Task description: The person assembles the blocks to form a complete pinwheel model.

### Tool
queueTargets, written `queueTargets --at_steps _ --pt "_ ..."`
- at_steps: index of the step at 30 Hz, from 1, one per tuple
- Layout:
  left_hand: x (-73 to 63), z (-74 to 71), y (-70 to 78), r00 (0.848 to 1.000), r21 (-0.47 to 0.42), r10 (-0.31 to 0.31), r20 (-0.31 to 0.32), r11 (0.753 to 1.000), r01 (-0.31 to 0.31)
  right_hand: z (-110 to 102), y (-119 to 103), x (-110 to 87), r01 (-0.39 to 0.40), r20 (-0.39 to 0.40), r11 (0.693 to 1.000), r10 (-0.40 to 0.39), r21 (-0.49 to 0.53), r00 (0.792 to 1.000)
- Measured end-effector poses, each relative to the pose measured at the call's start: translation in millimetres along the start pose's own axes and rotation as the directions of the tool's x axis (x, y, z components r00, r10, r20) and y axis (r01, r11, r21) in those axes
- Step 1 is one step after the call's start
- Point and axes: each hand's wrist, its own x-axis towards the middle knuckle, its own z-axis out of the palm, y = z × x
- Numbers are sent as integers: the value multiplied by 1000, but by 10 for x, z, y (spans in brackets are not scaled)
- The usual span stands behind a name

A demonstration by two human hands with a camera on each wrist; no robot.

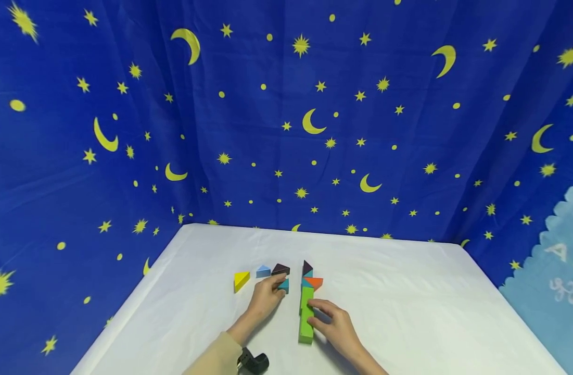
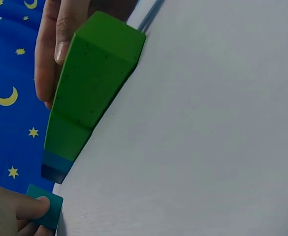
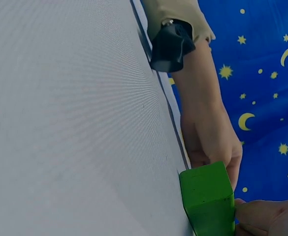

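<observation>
My left hand (image 1: 266, 298) pinches a small teal triangular block (image 1: 284, 286) between thumb and fingers, just left of a row of blocks. In the left wrist view the thumb lies across that teal block (image 2: 55, 209). Along the row's near part run green blocks (image 1: 306, 317), end to end with a seam between them. My right hand (image 1: 335, 325) rests its fingertips and thumb against their right side, the fingers (image 2: 67, 29) fairly straight. Beyond the green are teal pieces, an orange triangle (image 1: 316, 282) jutting right, and a dark triangle (image 1: 307, 267) at the far tip.
Left of the row lie a yellow triangular block (image 1: 241, 281), a light blue one (image 1: 263, 271) and a dark brown one (image 1: 280, 269), close by the left hand. A white cloth covers the table (image 1: 408, 302). Blue star-patterned curtains (image 1: 286, 156) stand around it.
</observation>
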Motion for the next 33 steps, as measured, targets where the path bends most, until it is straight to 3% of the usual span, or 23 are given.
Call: queueTargets --at_steps 6,12,21,28,33 --pt "76 22 -9 998 87 56 32 994 -59 -13 -27 5 9 5 1000 -9 5 1000" --pt "163 99 -1 997 145 77 6 986 -77 -35 -29 13 17 -3 1000 -17 2 1000" --pt "287 246 30 996 241 33 -84 970 -12 -27 -11 11 20 5 1000 -20 9 1000" --pt "343 340 52 983 243 -12 -181 968 56 -27 -20 6 23 0 1000 -23 5 1000" --pt "351 361 52 979 196 -36 -202 978 76 -20 -2 5 10 5 1000 -10 4 1000"
